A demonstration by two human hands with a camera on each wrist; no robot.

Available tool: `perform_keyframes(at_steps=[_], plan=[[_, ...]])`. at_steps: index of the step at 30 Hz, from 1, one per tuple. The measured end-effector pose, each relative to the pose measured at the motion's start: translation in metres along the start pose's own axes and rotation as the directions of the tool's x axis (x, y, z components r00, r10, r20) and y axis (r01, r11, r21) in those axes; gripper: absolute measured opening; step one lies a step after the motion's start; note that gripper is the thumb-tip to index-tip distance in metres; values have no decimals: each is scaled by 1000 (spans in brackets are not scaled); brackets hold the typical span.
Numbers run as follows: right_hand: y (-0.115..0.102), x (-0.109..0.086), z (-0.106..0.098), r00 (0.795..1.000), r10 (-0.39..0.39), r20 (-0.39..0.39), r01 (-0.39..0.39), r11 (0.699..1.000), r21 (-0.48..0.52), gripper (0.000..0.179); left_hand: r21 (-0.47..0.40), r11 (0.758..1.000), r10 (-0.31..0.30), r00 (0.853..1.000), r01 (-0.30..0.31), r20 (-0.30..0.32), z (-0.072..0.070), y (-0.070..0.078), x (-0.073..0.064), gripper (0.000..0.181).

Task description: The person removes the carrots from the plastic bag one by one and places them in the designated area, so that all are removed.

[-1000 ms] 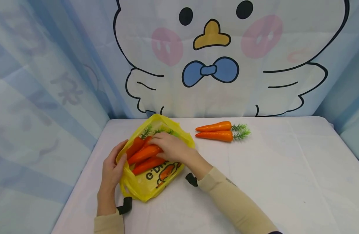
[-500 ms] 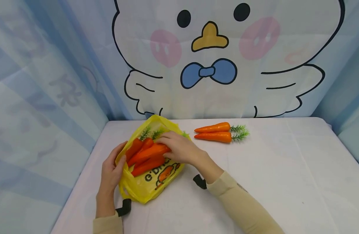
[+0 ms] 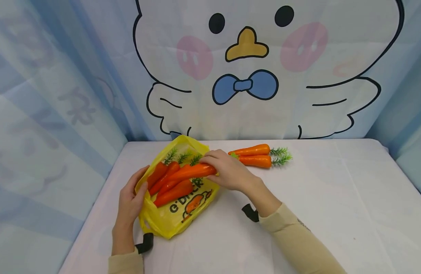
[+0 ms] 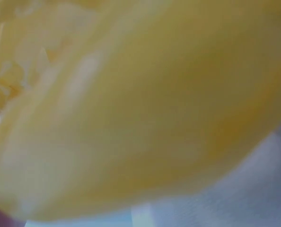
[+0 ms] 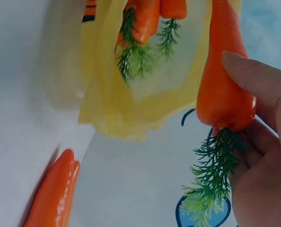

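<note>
The carrot (image 5: pixel 225 87) in the right hand (image 3: pixel 229 171) looks like smooth, glossy plastic; its leafy tuft (image 5: pixel 216 165) seems feathery, bristly plastic. The bag (image 3: pixel 159 222) gripped by the left hand (image 3: pixel 129 199) is thin, crinkled plastic film, slightly translucent with a soft sheen. The pair of carrots (image 3: pixel 254 150) just beyond the right hand has the same hard shine. Beneath the hands, the worktop (image 3: pixel 316 198) shows matt, faintly creased cloth; beyond them hangs a matt, printed cloth backdrop (image 3: pixel 244 118).

White surface (image 3: pixel 334 213) beneath the right grip (image 3: pixel 228 169); beyond it, a pale backdrop (image 3: pixel 116 42) shows a cartoon figure (image 3: pixel 251 120) in a blue bow tie (image 3: pixel 245 86); pale-blue curtains (image 3: pixel 42 167) stand left and right of the grip.
</note>
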State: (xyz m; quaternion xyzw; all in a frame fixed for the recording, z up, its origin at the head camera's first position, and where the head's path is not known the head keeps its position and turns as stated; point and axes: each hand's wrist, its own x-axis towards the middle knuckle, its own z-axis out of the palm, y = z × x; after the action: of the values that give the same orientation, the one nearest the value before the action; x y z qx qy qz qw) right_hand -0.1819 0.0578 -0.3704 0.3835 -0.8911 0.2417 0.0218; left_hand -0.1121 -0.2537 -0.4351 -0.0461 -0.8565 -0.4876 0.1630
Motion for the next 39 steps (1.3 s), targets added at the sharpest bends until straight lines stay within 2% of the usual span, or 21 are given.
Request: perform_keyframes(at_steps=[10, 18, 31, 39], plan=[[19, -22, -18, 997, 37, -71, -36, 999, 8, 42, 0, 999, -42, 999, 42, 11, 0, 3, 1, 45], [33, -38, -24, 990, 69, -122, -64, 997, 45, 43, -15, 999, -32, 999, 32, 0, 0, 5, 1, 44], [60, -66, -29, 975, 164, -153, -148, 983, 110, 47, 1, 999, -46, 999, 46, 0, 0, 3, 1, 45], [76, -77, -28, 963, 229, -139, -215, 971, 107, 50, 8, 999, -45, 999, 45, 1, -1, 2, 1, 46]])
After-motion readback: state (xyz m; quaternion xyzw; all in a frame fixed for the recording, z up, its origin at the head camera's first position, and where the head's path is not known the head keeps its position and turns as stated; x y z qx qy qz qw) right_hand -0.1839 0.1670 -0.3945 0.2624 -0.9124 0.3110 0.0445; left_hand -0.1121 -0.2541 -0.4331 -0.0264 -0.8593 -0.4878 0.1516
